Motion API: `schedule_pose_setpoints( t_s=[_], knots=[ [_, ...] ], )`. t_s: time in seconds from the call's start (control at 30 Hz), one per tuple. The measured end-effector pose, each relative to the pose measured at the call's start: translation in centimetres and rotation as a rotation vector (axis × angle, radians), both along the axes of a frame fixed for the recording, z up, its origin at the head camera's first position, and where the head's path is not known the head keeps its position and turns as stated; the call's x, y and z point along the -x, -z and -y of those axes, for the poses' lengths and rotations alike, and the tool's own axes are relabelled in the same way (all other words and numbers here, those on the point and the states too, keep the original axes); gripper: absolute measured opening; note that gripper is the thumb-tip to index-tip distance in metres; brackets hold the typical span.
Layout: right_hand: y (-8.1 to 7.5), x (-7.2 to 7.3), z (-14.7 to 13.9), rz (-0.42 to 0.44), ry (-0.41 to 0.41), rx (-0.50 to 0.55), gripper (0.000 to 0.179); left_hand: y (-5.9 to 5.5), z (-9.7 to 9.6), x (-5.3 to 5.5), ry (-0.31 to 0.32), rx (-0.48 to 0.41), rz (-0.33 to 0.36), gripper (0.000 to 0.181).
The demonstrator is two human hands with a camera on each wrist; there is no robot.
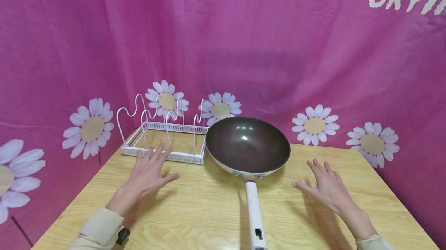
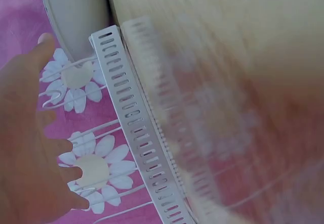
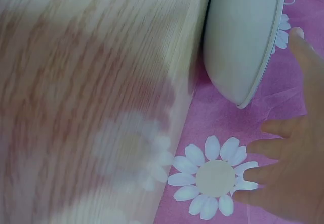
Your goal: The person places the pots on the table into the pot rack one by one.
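Observation:
A wok (image 1: 248, 145) with a dark inside and a pale outside rests on the wooden table, its white handle (image 1: 256, 213) pointing toward me. Left of it stands a white slotted rack (image 1: 163, 157) with several upright wire dividers. My left hand (image 1: 148, 174) hovers in front of the rack, fingers spread and holding nothing. To the right of the wok, my right hand (image 1: 327, 186) is held over the table with fingers spread, also holding nothing. In the right wrist view the wok's pale side (image 3: 238, 42) shows beyond the thumb.
A pink-purple cloth (image 1: 265, 48) printed with daisies and white letters hangs behind the table and along both sides. The wooden table (image 1: 195, 211) has a shiny surface that reflects the rack and cloth. A dark band (image 1: 123, 235) shows at the left sleeve.

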State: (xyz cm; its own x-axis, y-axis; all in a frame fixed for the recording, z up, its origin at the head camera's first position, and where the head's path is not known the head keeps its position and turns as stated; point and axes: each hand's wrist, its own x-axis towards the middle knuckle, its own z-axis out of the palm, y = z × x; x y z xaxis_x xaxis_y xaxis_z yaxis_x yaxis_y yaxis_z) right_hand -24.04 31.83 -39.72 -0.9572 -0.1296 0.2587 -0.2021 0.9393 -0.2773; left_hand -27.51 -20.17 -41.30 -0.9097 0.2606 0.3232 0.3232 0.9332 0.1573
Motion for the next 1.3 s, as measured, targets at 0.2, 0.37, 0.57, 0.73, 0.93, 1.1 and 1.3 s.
schedule_pose_setpoints(
  t_s=[0.2,0.37,0.57,0.73,0.93,1.1,1.3],
  knots=[
    [-0.3,-0.1,0.1,0.022,-0.008,0.103,0.093,-0.3,-0.3,0.0,-0.006,-0.116,-0.006,0.087],
    [-0.3,-0.5,0.5,0.055,-0.005,0.199,0.088,-0.5,-0.4,-0.1,0.006,-0.204,-0.021,0.082],
    [-0.2,-0.6,1.2,0.047,0.002,0.251,0.082,-0.7,-0.8,-0.3,0.023,-0.299,0.002,0.075],
    [-0.2,-0.8,1.8,0.038,-0.004,0.296,0.075,-1.0,-1.5,-0.5,0.04,-0.381,0.069,0.068],
    [-0.3,-1.2,2.5,0.107,-0.017,0.384,0.071,-1.0,-2.1,-0.7,0.076,-0.427,0.107,0.058],
    [-0.1,-1.4,3.1,0.161,-0.021,0.447,0.065,-0.6,-2.6,-0.8,0.126,-0.471,0.129,0.052],
    [0.2,-1.6,4.0,0.212,-0.016,0.503,0.061,-0.7,-3.9,-1.4,0.16,-0.606,0.235,0.045]
  ],
)
